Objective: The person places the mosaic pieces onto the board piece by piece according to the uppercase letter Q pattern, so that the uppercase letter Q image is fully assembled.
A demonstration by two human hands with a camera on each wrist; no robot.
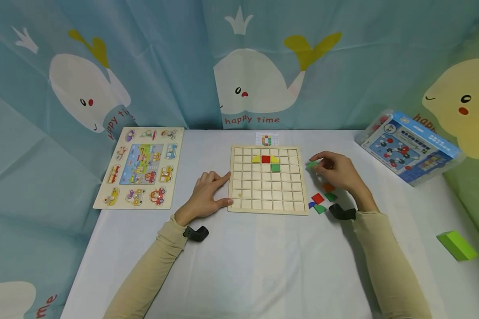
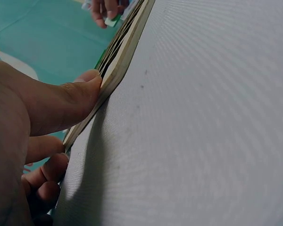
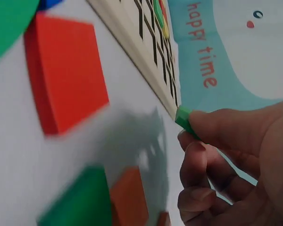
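A wooden grid board (image 1: pixel 261 188) lies on the table. My left hand (image 1: pixel 205 195) rests at its left side, thumb and index finger stretched against the edge. To the right of the board, my right hand (image 1: pixel 339 170) pinches a small green block (image 3: pixel 183 116) between thumb and fingers, just above the table. In the grid sit a red square (image 1: pixel 265 159) between two yellow pieces and a green square (image 1: pixel 276 168) below the right one. Below the right hand lie loose pieces: a red square (image 1: pixel 317 199), an orange piece (image 1: pixel 328 187), green pieces (image 1: pixel 319 208) and a blue one (image 1: pixel 312 205).
A small pattern card (image 1: pixel 266 139) lies behind the board. Left of it is a vehicle picture puzzle (image 1: pixel 167 186). A boxed molecule model set (image 1: pixel 409 148) stands at the back right, and a bright green block (image 1: pixel 458 245) lies near the right edge.
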